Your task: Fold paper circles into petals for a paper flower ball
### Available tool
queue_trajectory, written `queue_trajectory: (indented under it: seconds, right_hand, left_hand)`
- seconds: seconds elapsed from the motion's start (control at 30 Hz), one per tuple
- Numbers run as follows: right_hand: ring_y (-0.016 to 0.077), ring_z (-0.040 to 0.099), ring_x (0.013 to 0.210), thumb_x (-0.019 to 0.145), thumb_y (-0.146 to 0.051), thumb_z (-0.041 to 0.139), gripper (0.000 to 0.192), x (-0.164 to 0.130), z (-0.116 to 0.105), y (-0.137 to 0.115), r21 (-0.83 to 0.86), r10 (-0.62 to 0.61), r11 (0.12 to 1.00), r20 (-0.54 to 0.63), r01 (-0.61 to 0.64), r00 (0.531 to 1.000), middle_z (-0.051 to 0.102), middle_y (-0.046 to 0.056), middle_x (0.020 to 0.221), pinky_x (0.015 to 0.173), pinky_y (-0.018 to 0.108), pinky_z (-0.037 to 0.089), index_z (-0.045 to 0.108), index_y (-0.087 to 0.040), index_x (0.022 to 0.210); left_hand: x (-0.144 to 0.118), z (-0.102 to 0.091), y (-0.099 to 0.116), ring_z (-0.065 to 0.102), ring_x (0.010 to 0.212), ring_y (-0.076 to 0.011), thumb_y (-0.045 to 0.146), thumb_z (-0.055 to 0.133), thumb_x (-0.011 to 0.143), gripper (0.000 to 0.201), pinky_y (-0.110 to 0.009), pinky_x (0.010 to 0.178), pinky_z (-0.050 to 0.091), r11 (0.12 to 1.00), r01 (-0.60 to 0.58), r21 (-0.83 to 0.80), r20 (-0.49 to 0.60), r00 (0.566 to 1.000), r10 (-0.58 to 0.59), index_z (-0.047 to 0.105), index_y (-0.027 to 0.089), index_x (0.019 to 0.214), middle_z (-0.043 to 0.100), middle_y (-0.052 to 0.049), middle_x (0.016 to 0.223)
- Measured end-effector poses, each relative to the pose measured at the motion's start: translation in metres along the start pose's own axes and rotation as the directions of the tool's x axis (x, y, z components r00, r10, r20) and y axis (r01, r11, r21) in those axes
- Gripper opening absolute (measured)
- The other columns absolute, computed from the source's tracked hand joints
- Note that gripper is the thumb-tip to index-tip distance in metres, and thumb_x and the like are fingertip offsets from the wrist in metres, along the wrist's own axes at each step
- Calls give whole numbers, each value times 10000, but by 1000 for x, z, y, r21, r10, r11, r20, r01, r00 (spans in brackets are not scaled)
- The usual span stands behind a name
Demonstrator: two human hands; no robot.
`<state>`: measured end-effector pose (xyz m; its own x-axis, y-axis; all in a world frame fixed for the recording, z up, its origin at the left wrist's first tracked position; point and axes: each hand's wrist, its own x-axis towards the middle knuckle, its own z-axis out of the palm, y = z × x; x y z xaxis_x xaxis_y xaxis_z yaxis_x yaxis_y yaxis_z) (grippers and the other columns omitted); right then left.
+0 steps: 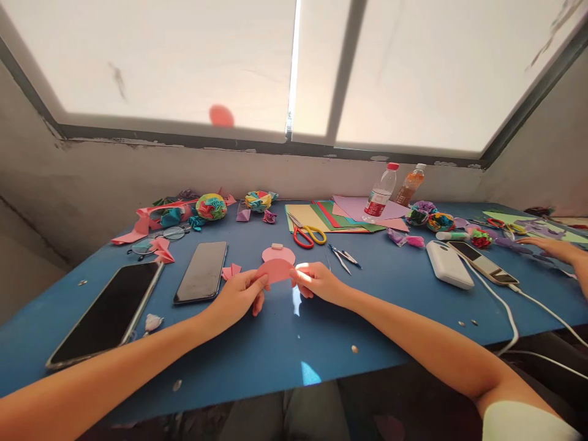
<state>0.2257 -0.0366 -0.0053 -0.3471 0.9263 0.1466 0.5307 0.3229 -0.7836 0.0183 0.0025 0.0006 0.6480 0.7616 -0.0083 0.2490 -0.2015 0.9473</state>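
My left hand [241,296] and my right hand [316,282] together pinch a pink paper circle [274,270] just above the blue table [294,343], one hand on each side of it. A second pink circle [278,255] lies flat right behind it, with a small pale eraser-like piece [276,247] on top. A small folded pink piece [231,271] rests by my left fingers.
Two phones [202,271] [110,312] lie at left, glasses [158,240] and paper flowers [211,207] behind. Scissors [305,235], coloured sheets [331,217], a compass [342,257], two bottles [381,191], a power bank [449,264] with a cabled phone [482,262]. Another person's hand [554,248] works at right.
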Motion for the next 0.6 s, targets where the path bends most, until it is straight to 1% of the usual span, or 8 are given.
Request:
queue_trajectory:
  seconds: [0.07,0.1,0.17,0.2,0.27,0.37,0.47,0.6]
  right_hand:
    - [75,439,468,932,-513,204,543,2,-1,5,-95,-21,995,-70,14,997,475,-16,498,549,200,368,531,-132,725]
    - [82,444,493,936,-501,191,536,3,-2,7,-156,-33,988,-116,14,993,486,-9,526,554,205,356,539,-132,761]
    - [98,454,549,927,-489,255,476,4,-3,12,-289,-66,957,-193,8,979,512,9,594,561,216,325,563,-134,853]
    - [106,463,578,914,-481,311,434,5,-3,14,-352,-87,936,-206,9,975,530,19,632,567,220,311,576,-139,886]
    - [117,498,651,887,-453,402,355,6,-2,17,-452,-127,891,-168,38,978,571,37,719,595,223,307,611,-167,904]
    - [129,544,823,892,-405,412,289,8,3,17,-538,-142,840,-88,73,986,611,33,918,682,218,337,632,-231,962]
    - [160,549,891,894,-382,408,320,15,7,17,-599,-74,800,-126,-16,989,596,54,1025,699,232,354,564,-226,1127]
    - [203,565,856,885,-379,403,392,30,8,18,-634,57,749,-229,-193,972,601,93,992,645,252,360,493,-178,1209]
  left_hand:
    - [2,-1,-3,434,345,-96,514,422,793,355,-214,426,342,1000,9,-17,-39,999,-10,472,175,700,484,54,372]
    - [2,-2,-4,431,342,-92,504,430,795,347,-210,427,335,1000,16,-26,-58,998,-17,469,174,695,484,54,371]
    - [2,-3,-6,433,343,-90,489,432,801,337,-204,417,315,998,33,-52,-89,995,-37,471,171,699,493,49,379]
    - [2,-4,-7,435,345,-90,486,426,806,335,-200,407,300,997,42,-70,-99,994,-48,474,169,710,496,47,386]
    - [2,-6,-8,435,351,-91,483,399,821,334,-192,384,263,992,55,-113,-118,991,-68,477,167,750,489,49,401]
    - [2,-7,-8,424,358,-88,464,373,835,318,-186,366,234,985,66,-159,-128,988,-87,474,165,798,467,57,420]
    - [3,-8,-7,418,360,-86,442,381,835,301,-186,361,235,982,80,-170,-100,990,-98,481,161,793,464,52,427]
    - [2,-8,-3,408,362,-80,428,380,846,301,-183,366,246,982,92,-162,-82,991,-107,490,158,769,465,47,429]
